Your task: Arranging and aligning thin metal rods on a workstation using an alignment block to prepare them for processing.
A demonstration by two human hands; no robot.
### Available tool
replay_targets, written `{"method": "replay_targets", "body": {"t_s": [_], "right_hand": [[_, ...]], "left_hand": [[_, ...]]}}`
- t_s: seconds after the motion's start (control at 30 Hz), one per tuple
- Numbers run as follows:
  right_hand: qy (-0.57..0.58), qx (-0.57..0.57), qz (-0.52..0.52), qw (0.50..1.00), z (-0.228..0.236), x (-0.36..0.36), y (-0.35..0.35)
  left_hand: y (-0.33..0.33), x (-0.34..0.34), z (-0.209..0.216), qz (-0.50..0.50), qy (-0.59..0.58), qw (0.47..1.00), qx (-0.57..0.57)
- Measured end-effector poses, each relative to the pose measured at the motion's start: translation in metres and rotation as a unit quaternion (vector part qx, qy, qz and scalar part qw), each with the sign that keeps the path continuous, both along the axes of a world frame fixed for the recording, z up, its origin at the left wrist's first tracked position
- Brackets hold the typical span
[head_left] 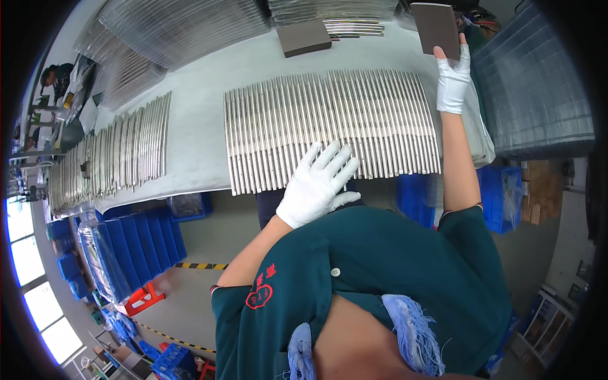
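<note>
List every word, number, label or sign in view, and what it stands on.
Green shirt: red characters, not copied out here.
Green shirt: red outlined emblem with small lettering inside, not copied out here.
Metal rods, held brown block: no readable text visible.

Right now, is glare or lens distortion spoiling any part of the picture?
Head view: windows at left blown out white; head view: bright streaks along the metal rods, stacked clear trays bowed near the dark rim; head view: left hand and right hand, gripping a brown block, remain readable.
</note>
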State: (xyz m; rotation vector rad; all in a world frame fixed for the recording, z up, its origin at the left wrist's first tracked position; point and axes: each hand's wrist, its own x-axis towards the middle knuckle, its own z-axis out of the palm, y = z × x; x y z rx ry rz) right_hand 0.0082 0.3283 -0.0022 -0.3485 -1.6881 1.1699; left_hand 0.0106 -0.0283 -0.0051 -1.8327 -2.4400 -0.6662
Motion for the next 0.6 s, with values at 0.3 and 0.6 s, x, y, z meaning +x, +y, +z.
{"method": "replay_targets", "body": {"t_s": [0.3, 0.6], "right_hand": [[0.038, -0.003, 0.037, 0.999, -0.026, -0.005, -0.001], [-0.026, 0.034, 0.062, 0.997, -0.045, -0.015, -0.006]], "left_hand": [[0.001, 0.005, -0.009, 0.031, 0.029, 0.999, -0.021], [0.000, 0.001, -0.004, 0.007, 0.031, 0.999, 0.026]]}}
